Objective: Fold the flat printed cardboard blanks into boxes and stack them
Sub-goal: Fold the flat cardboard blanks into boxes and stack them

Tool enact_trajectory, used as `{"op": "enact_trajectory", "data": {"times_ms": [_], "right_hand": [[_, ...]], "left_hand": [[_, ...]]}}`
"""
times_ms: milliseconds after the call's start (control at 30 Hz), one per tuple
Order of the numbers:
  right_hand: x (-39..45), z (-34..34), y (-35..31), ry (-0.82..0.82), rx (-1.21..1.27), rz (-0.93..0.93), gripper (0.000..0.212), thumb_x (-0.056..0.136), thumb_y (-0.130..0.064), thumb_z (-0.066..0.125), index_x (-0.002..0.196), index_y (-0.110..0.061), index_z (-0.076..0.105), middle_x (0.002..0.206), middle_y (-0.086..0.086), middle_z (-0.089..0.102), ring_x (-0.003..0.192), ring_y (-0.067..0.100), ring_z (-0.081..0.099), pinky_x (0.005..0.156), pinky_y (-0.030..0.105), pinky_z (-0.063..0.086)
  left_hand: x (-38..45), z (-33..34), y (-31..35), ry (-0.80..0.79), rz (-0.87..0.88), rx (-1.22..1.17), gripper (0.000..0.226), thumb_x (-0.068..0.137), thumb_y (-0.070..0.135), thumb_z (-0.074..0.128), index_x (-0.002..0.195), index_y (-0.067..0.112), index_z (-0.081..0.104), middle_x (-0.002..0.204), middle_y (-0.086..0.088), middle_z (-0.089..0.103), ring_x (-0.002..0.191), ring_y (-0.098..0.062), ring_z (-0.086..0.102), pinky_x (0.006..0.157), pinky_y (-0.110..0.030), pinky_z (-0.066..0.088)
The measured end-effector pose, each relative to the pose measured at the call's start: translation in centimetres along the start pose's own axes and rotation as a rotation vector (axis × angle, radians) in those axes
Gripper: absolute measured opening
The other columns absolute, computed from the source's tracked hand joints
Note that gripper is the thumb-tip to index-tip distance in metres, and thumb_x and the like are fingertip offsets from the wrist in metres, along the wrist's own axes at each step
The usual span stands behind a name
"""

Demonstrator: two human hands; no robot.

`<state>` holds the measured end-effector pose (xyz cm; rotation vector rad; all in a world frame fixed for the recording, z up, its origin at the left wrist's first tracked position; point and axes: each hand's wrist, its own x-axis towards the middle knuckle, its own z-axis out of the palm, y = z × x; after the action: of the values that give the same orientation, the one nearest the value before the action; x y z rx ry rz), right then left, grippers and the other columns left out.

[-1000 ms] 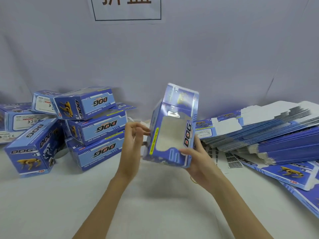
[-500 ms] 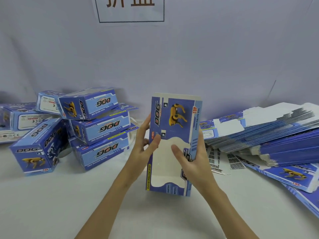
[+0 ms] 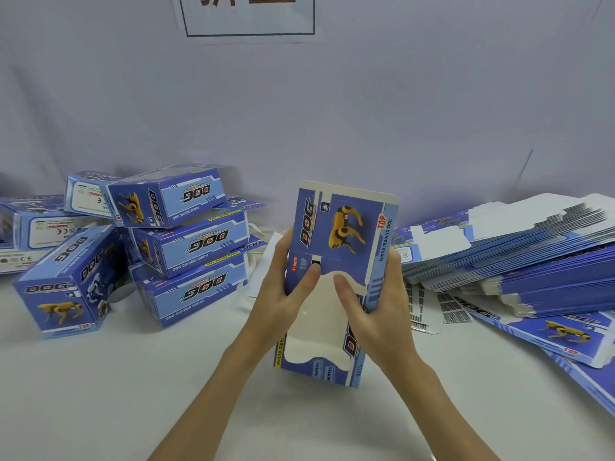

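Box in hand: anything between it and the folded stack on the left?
Nothing visible. Both hands, left hand and right hand, grip the box at centre; the white tabletop between it and the stack of folded boxes shows no object. A loose folded box stands further left, beyond the stack.

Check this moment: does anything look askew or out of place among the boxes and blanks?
Mildly. One folded box at the left leans tilted against the stacked boxes rather than lying on them. A few blanks have slid off the blank pile. No damage shows.
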<state>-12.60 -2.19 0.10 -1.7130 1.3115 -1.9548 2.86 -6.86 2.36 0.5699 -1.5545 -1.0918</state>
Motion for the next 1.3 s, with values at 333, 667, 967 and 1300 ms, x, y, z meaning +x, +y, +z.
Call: {"op": "enact_trajectory", "data": {"times_ms": [333,667,967,1300], "right_hand": [[0.8,0.1,-1.0,-0.038,0.088,0.026,0.038,0.09,-0.039,0.076,0.125,-0.031,0.062,0.121,0.003,0.07,0.113,0.022,0.069,0.085,0.026,0.061],[0.4,-0.3,1.7,0.067,-0.213,-0.117,0.079,0.096,-0.036,0.078,0.161,-0.03,0.033,0.158,0.0,0.038,0.149,0.026,0.041,0.114,0.052,0.044],[-0.8,2.0,0.9,-0.154,0.126,0.117,0.119,0.074,-0.056,0.092,0.164,-0.044,0.015,0.164,-0.018,0.036,0.151,0.01,0.041,0.118,0.043,0.047],[-0.2,0.7,0.8,-0.094,0.204,0.043,0.066,0.1,-0.033,0.068,0.155,-0.049,0.033,0.139,-0.003,0.062,0.122,0.023,0.07,0.09,0.029,0.058]], "left_hand": [[0.3,-0.7,0.4,0.053,0.024,0.016,0.028,0.084,0.051,0.071,0.105,0.068,0.062,0.114,0.018,0.074,0.105,-0.01,0.073,0.074,-0.021,0.059],[1.0,-0.8,-1.4,0.288,0.326,0.402,0.029,0.092,0.064,0.063,0.113,0.045,0.06,0.145,0.0,0.039,0.132,-0.017,0.052,0.088,-0.038,0.062],[0.9,-1.4,-0.5,0.224,0.314,0.212,0.057,0.098,0.059,0.06,0.15,0.044,0.041,0.135,0.009,0.057,0.088,-0.014,0.068,0.072,-0.018,0.056],[1.7,-3.0,-2.9,0.138,-0.247,0.118,0.097,0.072,0.097,0.045,0.152,0.041,0.041,0.131,0.008,0.064,0.118,-0.014,0.067,0.079,-0.02,0.056]]}}
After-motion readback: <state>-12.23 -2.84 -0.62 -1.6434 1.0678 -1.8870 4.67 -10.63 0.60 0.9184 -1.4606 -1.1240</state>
